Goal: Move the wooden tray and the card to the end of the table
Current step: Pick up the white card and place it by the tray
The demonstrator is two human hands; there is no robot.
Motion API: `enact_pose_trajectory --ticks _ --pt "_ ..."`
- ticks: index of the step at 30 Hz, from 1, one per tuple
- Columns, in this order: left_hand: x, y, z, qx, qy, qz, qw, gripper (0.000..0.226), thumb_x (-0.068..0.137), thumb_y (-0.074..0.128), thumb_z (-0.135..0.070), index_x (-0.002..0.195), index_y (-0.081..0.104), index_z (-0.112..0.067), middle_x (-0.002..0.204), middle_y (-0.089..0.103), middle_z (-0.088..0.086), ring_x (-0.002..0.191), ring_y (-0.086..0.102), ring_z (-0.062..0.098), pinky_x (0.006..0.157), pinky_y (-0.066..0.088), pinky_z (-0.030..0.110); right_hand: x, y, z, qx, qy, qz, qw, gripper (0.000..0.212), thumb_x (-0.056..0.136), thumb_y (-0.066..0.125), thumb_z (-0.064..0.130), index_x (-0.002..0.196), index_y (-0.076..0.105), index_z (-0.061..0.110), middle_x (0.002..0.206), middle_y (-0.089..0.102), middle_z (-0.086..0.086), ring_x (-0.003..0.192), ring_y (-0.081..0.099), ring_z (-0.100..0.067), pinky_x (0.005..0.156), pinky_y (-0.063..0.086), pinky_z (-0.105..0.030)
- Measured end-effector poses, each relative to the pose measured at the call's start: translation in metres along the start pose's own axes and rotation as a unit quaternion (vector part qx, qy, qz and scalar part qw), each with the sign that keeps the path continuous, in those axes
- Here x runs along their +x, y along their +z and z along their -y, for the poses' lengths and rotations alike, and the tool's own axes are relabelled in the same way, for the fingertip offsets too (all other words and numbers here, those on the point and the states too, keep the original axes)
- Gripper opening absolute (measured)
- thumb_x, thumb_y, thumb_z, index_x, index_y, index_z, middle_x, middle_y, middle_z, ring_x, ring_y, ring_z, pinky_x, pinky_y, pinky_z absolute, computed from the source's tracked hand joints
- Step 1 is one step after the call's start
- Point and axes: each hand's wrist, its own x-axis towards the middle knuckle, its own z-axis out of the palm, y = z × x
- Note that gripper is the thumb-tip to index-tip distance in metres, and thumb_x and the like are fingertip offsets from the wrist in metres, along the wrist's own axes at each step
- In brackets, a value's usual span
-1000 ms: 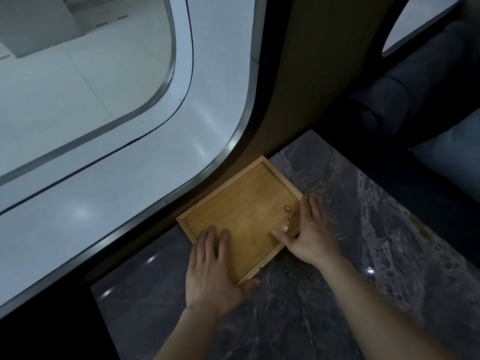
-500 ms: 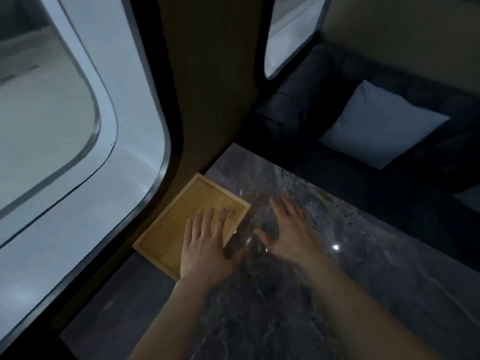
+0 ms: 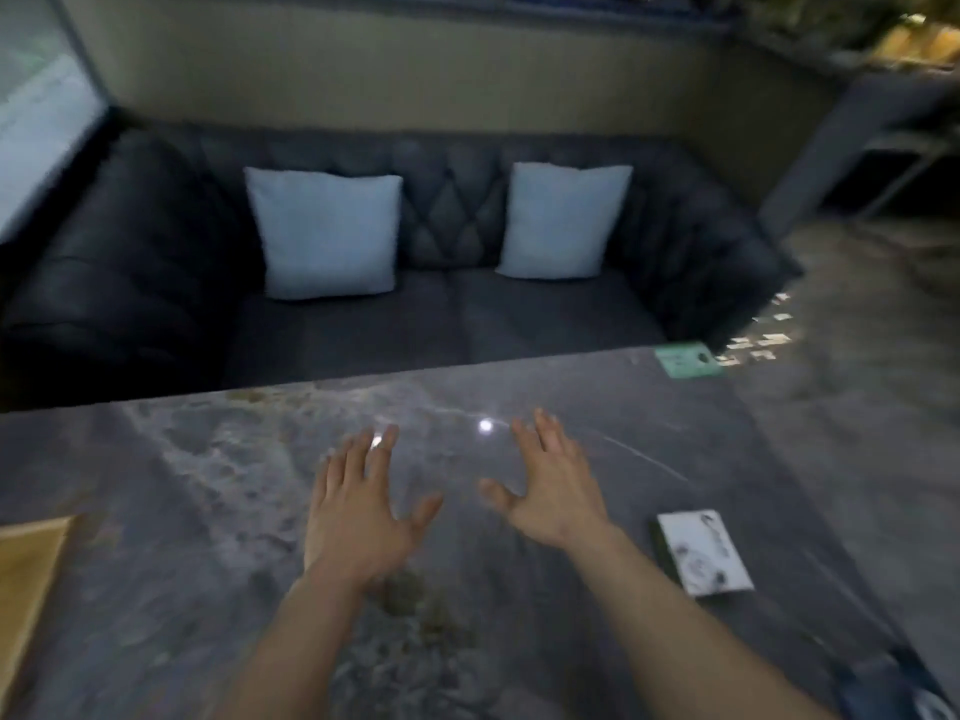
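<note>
A dark sofa fills the far side, with two pale cushions against its back. Nearer lies the grey marbled table. The tray sits at its left edge, only partly in view. Both hands are over the middle of the table, fingers spread and holding nothing: the left hand and the right hand, well apart from the tray. A white card lies near right, just beside the right forearm. A green card lies at the far right corner.

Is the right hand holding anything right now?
No. The right hand is open and empty, fingers spread above the table.
</note>
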Motion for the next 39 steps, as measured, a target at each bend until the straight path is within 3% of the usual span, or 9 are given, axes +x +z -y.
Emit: enact_pose_trajectory --ticks 8,15,19,22,27,31,35,37,39 --pt "-0.001 0.129 -0.179 -0.073 0.012 0.109 0.991 0.1 0.075 0.045 -0.08 0.156 0.022 -0.028 0.165 0.025 0.004 0.15 0.023 0.027 0.122 0.022 0.044 -0.057 -0.036 -0.216 0.052 0.161 -0.03 0.985 0.094 0.085 0.054 0.07 0.159 0.022 0.021 0.169 0.013 -0.013 0.155 0.009 -0.028 0.125 0.017 -0.043" --pt "-0.02 0.219 -0.265 -0.256 -0.119 0.226 0.932 0.094 0.078 0.068 -0.062 0.154 0.027 -0.024 0.159 0.034 0.003 0.145 0.033 0.021 0.112 0.026 0.03 -0.083 -0.021 -0.305 0.183 0.275 -0.01 0.944 0.096 0.083 0.069 0.057 0.158 0.025 0.016 0.167 0.021 -0.01 0.154 0.018 -0.026 0.123 0.024 -0.046" --pt "-0.024 0.248 -0.28 -0.317 -0.182 0.223 0.904 0.044 0.081 0.076 -0.038 0.119 0.054 -0.035 0.121 0.066 -0.024 0.113 0.059 0.008 0.096 0.049 0.023 -0.084 -0.008 -0.32 0.289 0.31 -0.026 0.905 0.081 0.08 0.078 0.043 0.148 0.044 0.017 0.152 0.05 -0.006 0.14 0.045 -0.026 0.114 0.039 -0.045" --pt "-0.026 0.258 -0.284 -0.344 -0.235 0.241 0.877 0.057 0.083 0.076 -0.028 0.134 0.053 -0.017 0.127 0.068 0.002 0.117 0.065 0.024 0.105 0.049 0.045 -0.083 0.002 -0.325 0.302 0.324 0.0 0.897 0.073 0.08 0.079 0.038 0.143 0.051 0.014 0.142 0.06 -0.008 0.131 0.055 -0.026 0.108 0.045 -0.043" --pt "-0.028 0.263 -0.291 -0.384 -0.26 0.272 0.843 0.039 0.089 0.07 -0.011 0.125 0.06 -0.002 0.124 0.07 0.013 0.11 0.068 0.026 0.102 0.051 0.043 -0.082 0.012 -0.322 0.337 0.33 0.028 0.881 0.039 0.082 0.078 0.026 0.119 0.07 0.016 0.117 0.076 -0.001 0.105 0.071 -0.019 0.095 0.055 -0.04" --pt "-0.027 0.254 -0.287 -0.396 -0.258 0.261 0.842 0.037 0.088 0.07 -0.012 0.124 0.06 -0.006 0.119 0.07 0.007 0.104 0.068 0.022 0.095 0.051 0.035 -0.079 0.013 -0.313 0.342 0.326 0.02 0.881 0.032 0.079 0.077 0.018 0.111 0.075 0.018 0.108 0.079 0.002 0.094 0.073 -0.012 0.088 0.058 -0.033" --pt "-0.023 0.232 -0.265 -0.418 -0.261 0.237 0.837 0.038 0.087 0.072 -0.012 0.123 0.06 -0.009 0.118 0.072 0.007 0.105 0.069 0.02 0.097 0.053 0.036 -0.066 0.01 -0.29 0.337 0.306 0.012 0.89 0.028 0.077 0.078 0.013 0.103 0.074 0.022 0.094 0.077 0.01 0.072 0.063 0.008 0.061 0.043 -0.001" --pt "-0.02 0.214 -0.245 -0.429 -0.262 0.214 0.838 0.036 0.086 0.073 -0.011 0.12 0.06 -0.011 0.116 0.073 0.006 0.099 0.07 0.015 0.091 0.055 0.03 -0.055 0.009 -0.267 0.338 0.281 0.012 0.898 0.027 0.076 0.078 0.009 0.099 0.073 0.022 0.085 0.073 0.015 0.066 0.061 0.016 0.058 0.041 0.003" --pt "-0.016 0.193 -0.22 -0.44 -0.258 0.192 0.839 0.039 0.087 0.072 -0.01 0.123 0.058 -0.01 0.12 0.072 0.011 0.102 0.07 0.02 0.095 0.054 0.035 -0.042 0.008 -0.234 0.335 0.254 0.016 0.907 0.029 0.075 0.078 0.007 0.093 0.07 0.028 0.077 0.067 0.024 0.064 0.059 0.024 0.058 0.04 0.004"
